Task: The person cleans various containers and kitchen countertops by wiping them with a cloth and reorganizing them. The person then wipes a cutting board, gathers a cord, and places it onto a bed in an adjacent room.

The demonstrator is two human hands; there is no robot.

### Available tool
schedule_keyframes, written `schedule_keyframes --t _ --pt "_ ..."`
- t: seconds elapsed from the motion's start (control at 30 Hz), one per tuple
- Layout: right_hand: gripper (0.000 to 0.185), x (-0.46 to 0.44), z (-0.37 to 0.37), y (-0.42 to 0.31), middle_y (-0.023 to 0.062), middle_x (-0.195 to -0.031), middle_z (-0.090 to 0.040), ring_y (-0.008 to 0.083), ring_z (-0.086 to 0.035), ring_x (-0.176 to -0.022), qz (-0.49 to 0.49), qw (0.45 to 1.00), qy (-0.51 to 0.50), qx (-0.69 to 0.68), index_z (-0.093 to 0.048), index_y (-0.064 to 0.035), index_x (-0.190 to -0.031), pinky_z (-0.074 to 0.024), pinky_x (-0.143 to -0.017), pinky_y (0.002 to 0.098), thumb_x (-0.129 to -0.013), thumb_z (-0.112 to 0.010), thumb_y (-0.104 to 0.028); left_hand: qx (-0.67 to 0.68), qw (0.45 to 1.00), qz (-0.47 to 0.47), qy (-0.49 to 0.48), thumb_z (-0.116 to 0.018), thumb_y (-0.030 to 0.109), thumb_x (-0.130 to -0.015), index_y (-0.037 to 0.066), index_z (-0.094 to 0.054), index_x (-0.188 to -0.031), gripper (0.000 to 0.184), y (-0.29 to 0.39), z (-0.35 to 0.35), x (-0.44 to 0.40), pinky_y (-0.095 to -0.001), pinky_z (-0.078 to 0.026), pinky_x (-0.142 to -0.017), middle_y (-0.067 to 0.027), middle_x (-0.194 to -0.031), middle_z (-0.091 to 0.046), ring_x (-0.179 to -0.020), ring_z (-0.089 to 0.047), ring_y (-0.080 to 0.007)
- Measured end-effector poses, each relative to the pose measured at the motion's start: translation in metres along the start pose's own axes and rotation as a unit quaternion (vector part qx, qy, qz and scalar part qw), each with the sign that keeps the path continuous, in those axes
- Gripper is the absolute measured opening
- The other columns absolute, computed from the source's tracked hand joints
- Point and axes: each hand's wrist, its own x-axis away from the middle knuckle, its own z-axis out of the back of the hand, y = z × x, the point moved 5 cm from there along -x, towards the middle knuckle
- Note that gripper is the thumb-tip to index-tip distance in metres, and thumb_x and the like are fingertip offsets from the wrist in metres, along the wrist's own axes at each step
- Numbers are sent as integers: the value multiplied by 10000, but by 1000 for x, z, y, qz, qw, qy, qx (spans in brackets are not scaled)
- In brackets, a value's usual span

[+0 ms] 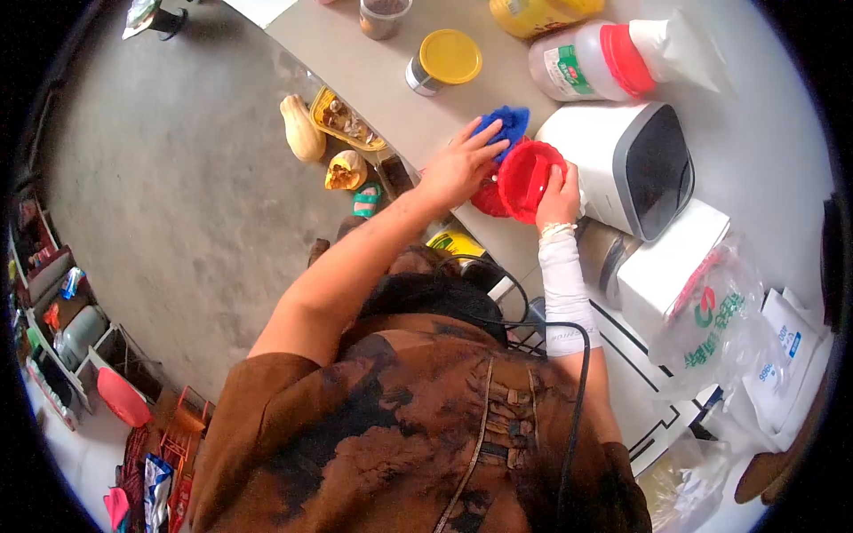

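Observation:
My right hand [558, 197] grips the edge of a round red plastic lid [526, 178], its hollow side with a raised bar turned up. My left hand [462, 167] lies with its fingers over a bunched blue cloth [508, 126], which touches the lid's upper left rim. Under and left of the lid shows another red thing [489, 201], mostly hidden, so its kind is unclear. Both hands are above the near edge of the pale table [373, 80]. My palm hides part of the cloth.
A white appliance with a dark front [613, 164] stands right of my hands. Farther back are a yellow-lidded tin [449, 58] and a red-lidded jar [577, 67]. A clear plastic bag [720, 320] lies at right. Squashes [303, 129] and a yellow tray [333, 114] are on the floor.

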Motion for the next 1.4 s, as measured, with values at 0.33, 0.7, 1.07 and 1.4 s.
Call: schedule_keyframes --t 0.33,0.7,1.07,1.4 --pt "241 7 1 -12 176 -1054 -655 309 -631 -955 -17 1000 10 -2 -563 -44 -1144 -478 -842 385 -971 -457 -175 63 992 66 -87 -644 94 -799 39 -672 -982 193 5 -5 -12 -405 -462 -964 -156 -1191 -613 -1174 -541 -338" --pt "251 5 3 -9 171 -1040 -658 305 -632 -944 -3 999 17 41 -569 -44 -1146 -477 -845 374 -965 -463 -182 -102 974 -48 -195 -604 75 -793 54 -593 -1201 408 30 1 0 -428 -376 -1060 -115 -1390 -478 -1330 -383 -324" --pt "272 -23 -12 -48 142 -1072 -648 303 -606 -985 198 970 -143 -1 -587 -50 -1149 -460 -885 361 -882 -573 -96 69 926 367 62 -509 202 -957 14 -533 -880 205 -15 19 62 -453 -419 -618 -186 -743 -554 -665 -549 -355" --pt "381 3 -11 -63 170 -1153 -554 350 -505 -1066 245 957 5 157 -528 -31 -1189 -389 -935 446 -904 -548 -284 75 987 120 -69 -532 81 -904 -15 -514 -1239 349 32 15 22 -425 -329 -1084 -181 -1431 -402 -1337 -361 -377"
